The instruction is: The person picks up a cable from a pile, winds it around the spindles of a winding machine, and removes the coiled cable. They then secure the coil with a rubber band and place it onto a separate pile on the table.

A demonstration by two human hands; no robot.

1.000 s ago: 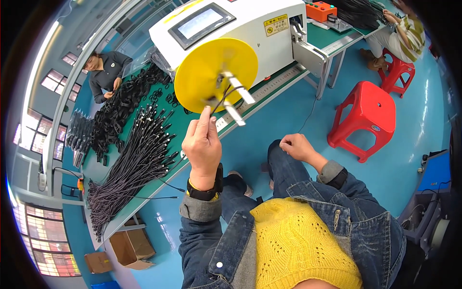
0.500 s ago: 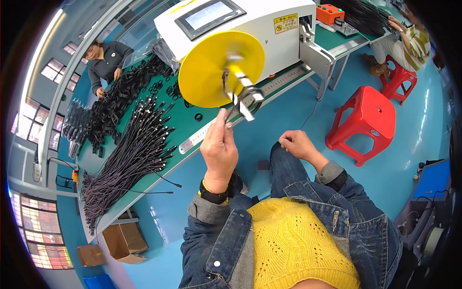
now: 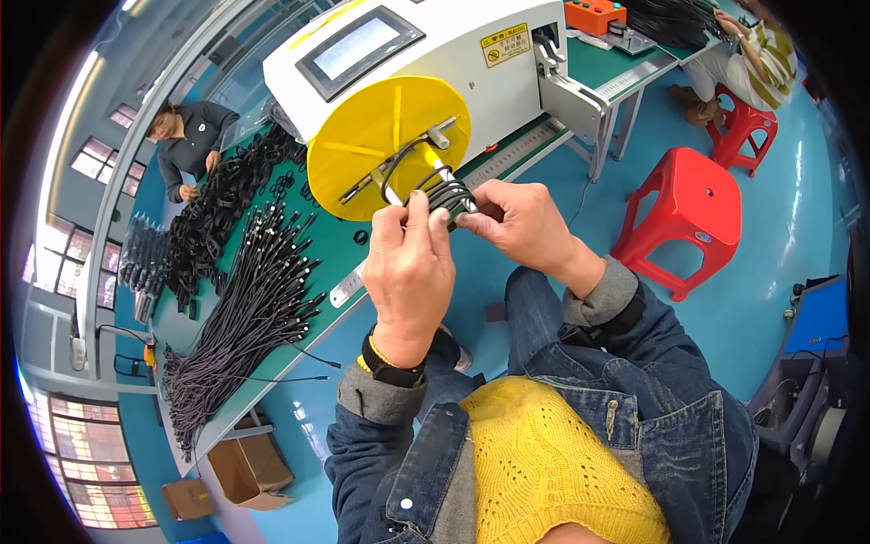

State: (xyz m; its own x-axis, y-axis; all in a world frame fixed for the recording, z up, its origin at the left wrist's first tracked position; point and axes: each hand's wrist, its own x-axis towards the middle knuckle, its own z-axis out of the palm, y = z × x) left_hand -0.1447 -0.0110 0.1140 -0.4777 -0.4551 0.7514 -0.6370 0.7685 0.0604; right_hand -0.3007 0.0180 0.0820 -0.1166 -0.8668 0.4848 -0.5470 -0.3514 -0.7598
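A black cable [image 3: 446, 197] is wound in a small coil around the pegs on the yellow disc [image 3: 358, 140] of a white machine [image 3: 444, 63]. My left hand [image 3: 410, 272] grips the coil from its near left side, fingers closed on it. From the right, my right hand [image 3: 526, 225] pinches the same coil between thumb and fingers. One strand of the cable runs up from the coil to a metal clip near the disc's middle. My fingers hide part of the coil.
Many black cables [image 3: 245, 317] lie bundled on the green table [image 3: 227, 399] at the left, beside a heap of coiled cables [image 3: 231, 186]. Red stools [image 3: 684, 218] stand at the right. Co-workers sit at far left and far right. Cardboard boxes [image 3: 249, 467] rest on the floor.
The disc was blurred with spinning and now looks still. My right hand has moved up and left from near my knee onto the coil. My left hand has shifted onto the coil too.
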